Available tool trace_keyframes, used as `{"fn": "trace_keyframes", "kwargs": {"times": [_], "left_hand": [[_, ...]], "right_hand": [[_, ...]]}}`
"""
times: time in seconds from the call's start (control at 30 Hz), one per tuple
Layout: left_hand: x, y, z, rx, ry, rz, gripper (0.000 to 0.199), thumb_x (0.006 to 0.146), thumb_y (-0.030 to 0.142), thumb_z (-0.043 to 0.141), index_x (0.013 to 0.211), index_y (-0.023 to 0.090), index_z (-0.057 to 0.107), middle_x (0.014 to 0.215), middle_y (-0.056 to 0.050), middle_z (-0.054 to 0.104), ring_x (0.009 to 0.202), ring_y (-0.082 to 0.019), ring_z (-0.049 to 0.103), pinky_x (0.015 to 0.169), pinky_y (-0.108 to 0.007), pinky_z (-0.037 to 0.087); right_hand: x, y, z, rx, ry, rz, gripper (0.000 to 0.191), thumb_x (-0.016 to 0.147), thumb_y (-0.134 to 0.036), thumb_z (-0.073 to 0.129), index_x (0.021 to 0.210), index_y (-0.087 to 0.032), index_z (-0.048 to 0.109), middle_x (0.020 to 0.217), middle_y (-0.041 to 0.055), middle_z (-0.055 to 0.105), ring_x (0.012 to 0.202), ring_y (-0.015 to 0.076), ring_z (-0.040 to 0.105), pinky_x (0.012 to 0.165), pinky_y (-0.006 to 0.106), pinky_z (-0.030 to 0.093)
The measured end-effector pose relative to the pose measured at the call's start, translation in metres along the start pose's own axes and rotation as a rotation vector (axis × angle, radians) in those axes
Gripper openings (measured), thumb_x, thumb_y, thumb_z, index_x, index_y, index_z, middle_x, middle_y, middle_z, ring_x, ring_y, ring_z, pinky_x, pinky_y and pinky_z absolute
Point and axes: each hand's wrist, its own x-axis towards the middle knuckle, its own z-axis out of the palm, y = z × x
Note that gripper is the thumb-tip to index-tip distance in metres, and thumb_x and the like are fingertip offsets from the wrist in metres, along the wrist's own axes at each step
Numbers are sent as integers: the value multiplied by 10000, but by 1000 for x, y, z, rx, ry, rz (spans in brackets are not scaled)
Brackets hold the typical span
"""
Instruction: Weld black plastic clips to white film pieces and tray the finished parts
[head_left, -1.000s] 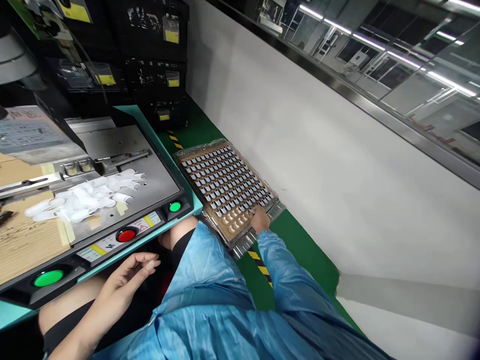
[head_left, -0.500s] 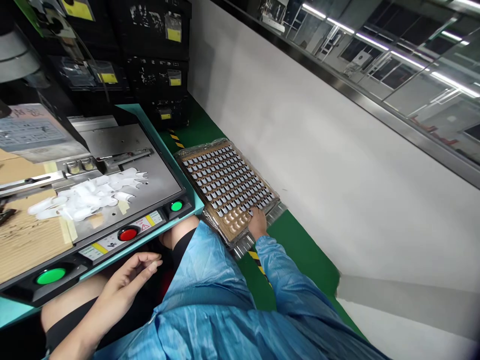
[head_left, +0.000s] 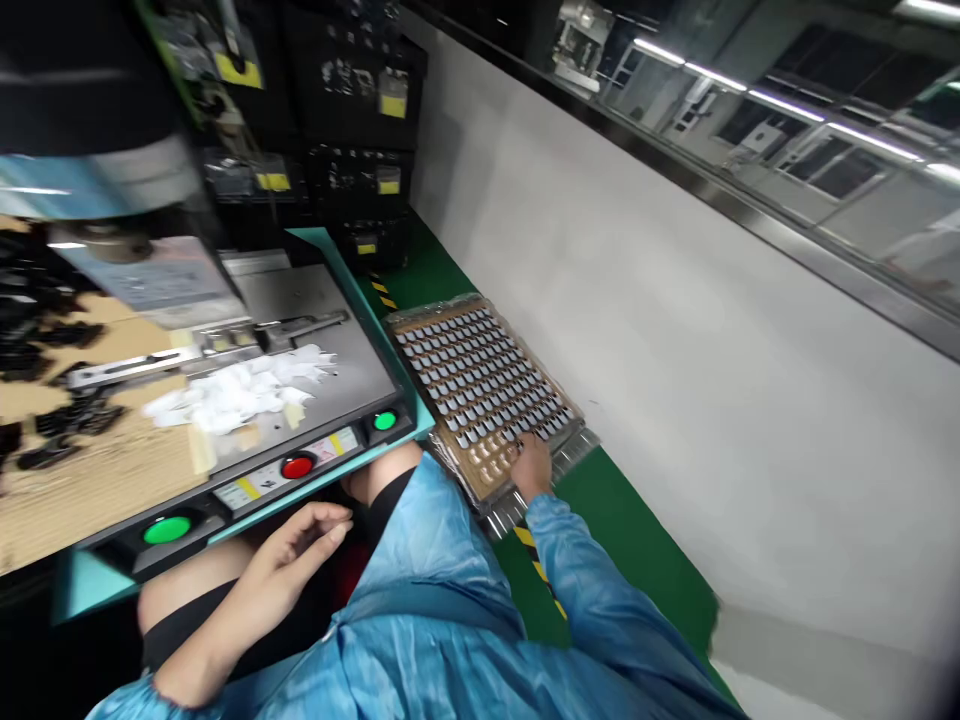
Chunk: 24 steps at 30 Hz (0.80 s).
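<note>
- A pale wall slopes away on my right above a green floor, with black crates stacked at the far end.
- On my left is a machine with a metal plate, two green buttons and a red button; a heap of loose white pieces lies on it.
- The tray is just beside the machine's teal edge, over the floor; I cannot tell what supports it.
- Rows of pale pieces fill most of its pockets, while a patch at the near end is bare.
- My right hand is at that near end, fingers bent downward where filled pockets meet bare ones. I cannot tell whether the fingertips pinch a piece.
- My left hand hangs over my lap, loosely curled, thumb close to forefinger; I see nothing in it.
- I judge the step in hand to be fingertip work at one pocket.
- With neighbours so close, a move here calls for a light, narrow grip, I think, and no brushing the row.
</note>
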Motion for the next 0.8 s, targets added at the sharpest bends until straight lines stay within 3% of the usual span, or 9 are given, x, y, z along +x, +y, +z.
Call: {"fn": "trace_keyframes", "kwargs": {"times": [0.1, 0.17, 0.33, 0.43, 0.5, 0.63, 0.8], "left_hand": [[3, 14, -2, 116, 36, 134, 379, 952, 565, 726, 1146, 239, 746, 1140, -92, 752, 1099, -272, 710, 991, -385, 582], [7, 25, -11, 255, 95, 243, 339, 989, 527, 684, 1169, 244, 732, 1108, -85, 737, 1029, -254, 703, 945, -384, 578], [20, 55, -53, 631, 356, 522, 220, 1034, 437, 618, 1119, 253, 707, 1110, -87, 709, 1030, -261, 680, 936, -398, 551], [32, 67, -84, 819, 570, 574, 206, 1038, 428, 610, 1107, 252, 692, 1121, -92, 705, 1065, -280, 677, 947, -415, 542], [41, 71, -101, 924, 645, 578, 229, 1040, 431, 605, 1156, 252, 690, 1141, -100, 702, 1072, -293, 677, 944, -429, 540], [58, 72, -120, 1071, 650, 627, 264, 1044, 391, 606, 1247, 246, 694, 1198, -116, 707, 1128, -311, 665, 973, -449, 518], [72, 70, -123, 1179, 639, 642, 240, 1077, 361, 562, 1169, 231, 742, 1169, -114, 734, 1064, -297, 666, 891, -437, 486]], "right_hand": [[11, -33, -11, 148, 114, -33, 275, 957, -195, 554, 1206, -149, 661, 1189, 167, 683, 1172, 319, 596, 1057, 431, 465], [20, -71, -23, 301, 151, -133, 257, 978, -233, 536, 1194, -169, 660, 1166, 158, 689, 1095, 303, 617, 1005, 417, 495], [18, -205, -64, 578, 91, -587, 218, 1029, -300, 539, 1162, -224, 695, 1154, 123, 702, 1086, 291, 629, 982, 416, 517], [9, -282, -75, 604, 4, -847, 201, 1023, -285, 600, 1182, -248, 716, 1161, 99, 709, 1141, 291, 618, 1024, 430, 503], [6, -321, -75, 562, -13, -954, 226, 1009, -290, 646, 1221, -256, 717, 1181, 93, 702, 1145, 294, 604, 1015, 434, 501], [6, -365, -66, 412, 18, -1009, 278, 984, -331, 718, 1252, -259, 726, 1189, 98, 688, 1107, 304, 572, 965, 438, 494], [10, -375, -57, 342, 62, -1037, 174, 1031, -294, 650, 1154, -270, 772, 1109, 95, 688, 1058, 284, 551, 945, 421, 463]]}}
